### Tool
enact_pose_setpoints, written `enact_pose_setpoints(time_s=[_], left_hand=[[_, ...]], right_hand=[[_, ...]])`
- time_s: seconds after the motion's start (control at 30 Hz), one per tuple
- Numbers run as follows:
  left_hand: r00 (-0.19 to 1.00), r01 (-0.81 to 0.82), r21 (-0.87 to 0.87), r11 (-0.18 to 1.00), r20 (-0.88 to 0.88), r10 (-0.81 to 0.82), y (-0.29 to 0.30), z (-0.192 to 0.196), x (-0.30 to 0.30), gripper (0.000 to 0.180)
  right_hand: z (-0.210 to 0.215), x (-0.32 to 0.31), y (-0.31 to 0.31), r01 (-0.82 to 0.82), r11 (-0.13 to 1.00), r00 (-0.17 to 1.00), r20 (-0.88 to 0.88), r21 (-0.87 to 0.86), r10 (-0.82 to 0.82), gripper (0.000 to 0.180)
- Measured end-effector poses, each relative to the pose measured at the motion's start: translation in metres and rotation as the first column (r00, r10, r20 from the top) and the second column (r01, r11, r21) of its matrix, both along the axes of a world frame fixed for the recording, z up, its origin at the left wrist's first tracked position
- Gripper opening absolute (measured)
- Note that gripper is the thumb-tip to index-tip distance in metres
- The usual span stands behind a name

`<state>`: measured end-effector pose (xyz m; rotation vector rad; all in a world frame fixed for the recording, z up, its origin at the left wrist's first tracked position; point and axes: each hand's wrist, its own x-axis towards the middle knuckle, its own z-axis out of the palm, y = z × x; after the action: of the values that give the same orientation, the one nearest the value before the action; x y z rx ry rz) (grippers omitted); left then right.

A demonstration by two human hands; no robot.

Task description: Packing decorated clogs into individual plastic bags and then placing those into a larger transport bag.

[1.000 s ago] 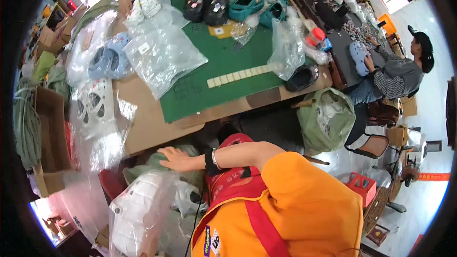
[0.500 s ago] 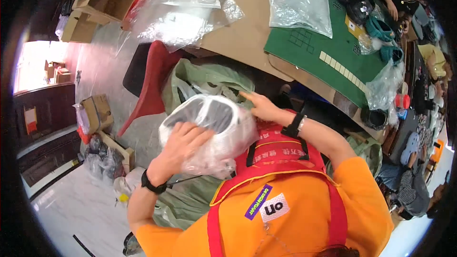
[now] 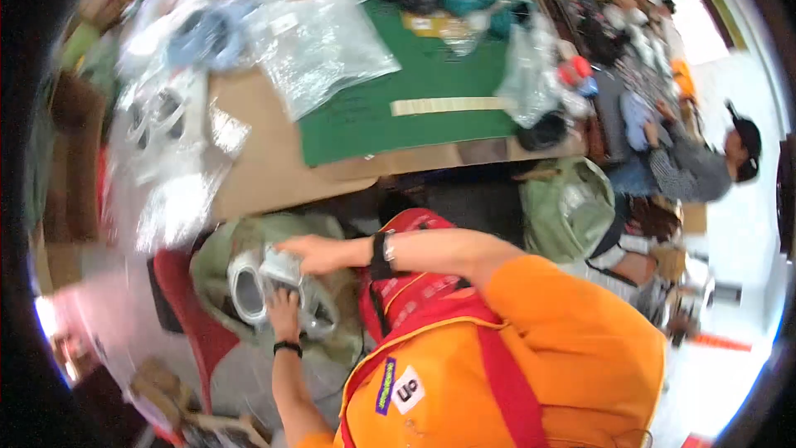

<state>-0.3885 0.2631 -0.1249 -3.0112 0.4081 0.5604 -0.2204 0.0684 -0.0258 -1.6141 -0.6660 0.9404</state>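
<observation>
My view swings back up from the floor, so the green mat [image 3: 414, 99] on the table fills the far side again. My left hand [image 3: 284, 313] now grips the plastic-wrapped bundle [image 3: 264, 282] lower, inside the olive bag [image 3: 220, 261], while my right hand [image 3: 319, 254] rests on top.

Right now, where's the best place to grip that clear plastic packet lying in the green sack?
Probably by its two ends, from above. The packet lies flat in the open mouth of the green sack, so its top is free. The right hand already rests on its upper end and the left hand on its lower edge.
</observation>
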Motion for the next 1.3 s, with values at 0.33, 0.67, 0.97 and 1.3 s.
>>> enact_pose_setpoints(time_s=[0.33, 0.67, 0.97, 1.3], left_hand=[[0.910, 0.079, -0.183, 0.980, -0.388, -0.146, 0.009, 0.036, 0.041, 0.038], [0.657, -0.704, -0.353, 0.616, -0.655, 0.375, -0.019, 0.176, 0.197, 0.030], [0.863, -0.424, -0.448, 0.787, -0.464, 0.201, -0.157, 0.186, 0.324, 0.034], [0.848, -0.361, -0.494, 0.791, -0.526, 0.058, -0.184, 0.143, 0.367, 0.037]], right_hand=[[-0.021, 0.083, -0.253, 0.846, 0.525, 0.449, 0.659, -0.095, -0.603, 0.021], [-0.072, 0.029, -0.567, 0.705, -0.547, -0.655, -0.121, -0.451, -0.746, 0.056], [-0.120, 0.041, -0.591, 0.619, -0.615, -0.673, 0.072, -0.488, -0.736, 0.030], [0.073, 0.166, -0.635, 0.911, -0.411, -0.411, -0.058, -0.020, -0.910, 0.031]])
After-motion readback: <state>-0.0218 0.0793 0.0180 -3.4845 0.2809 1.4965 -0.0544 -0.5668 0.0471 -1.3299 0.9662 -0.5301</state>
